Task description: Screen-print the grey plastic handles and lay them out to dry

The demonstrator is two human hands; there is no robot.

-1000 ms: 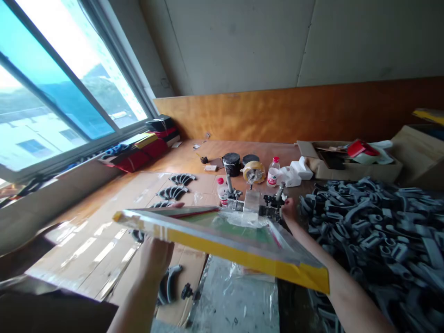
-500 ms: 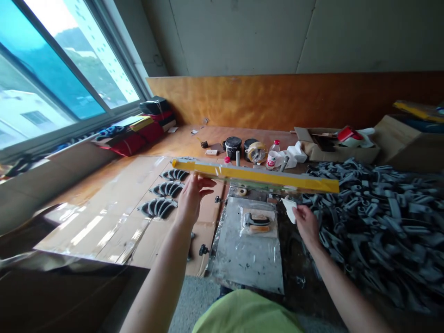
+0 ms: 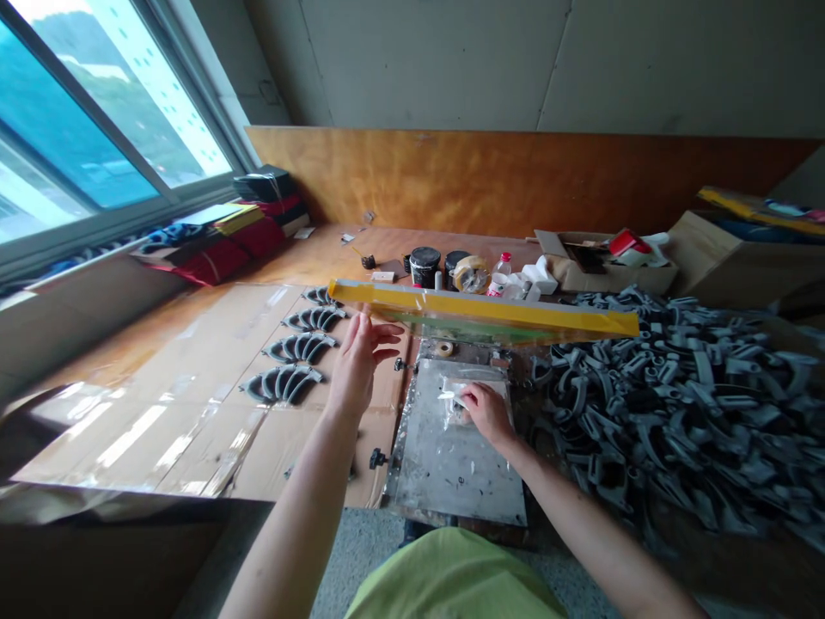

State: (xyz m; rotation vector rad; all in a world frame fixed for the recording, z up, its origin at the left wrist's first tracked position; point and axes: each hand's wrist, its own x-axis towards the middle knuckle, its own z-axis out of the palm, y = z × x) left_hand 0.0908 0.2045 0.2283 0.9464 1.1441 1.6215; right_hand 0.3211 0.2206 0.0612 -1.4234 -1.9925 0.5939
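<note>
My left hand [image 3: 358, 354] is at the near edge of a long yellow-taped screen frame [image 3: 490, 313], with its thumb side against it and the other fingers spread below. The frame is raised above a grey base plate [image 3: 461, 468], with a greenish sheet showing under it. My right hand [image 3: 490, 411] pinches a white wipe [image 3: 447, 396] over the small block in the middle of the plate. Hand and wipe mostly hide the grey curved handle there.
Rows of grey curved parts [image 3: 284, 384] lie on cardboard [image 3: 186, 387] to the left. A big pile of grey parts [image 3: 670, 404] covers the right. Black tubs [image 3: 425, 267], a tape roll [image 3: 472, 274], a bottle [image 3: 503, 265] and an open carton [image 3: 602, 273] stand behind.
My right hand has moved left with the wipe, from beside the plate to over the handle on the block. My left hand stays at the raised frame.
</note>
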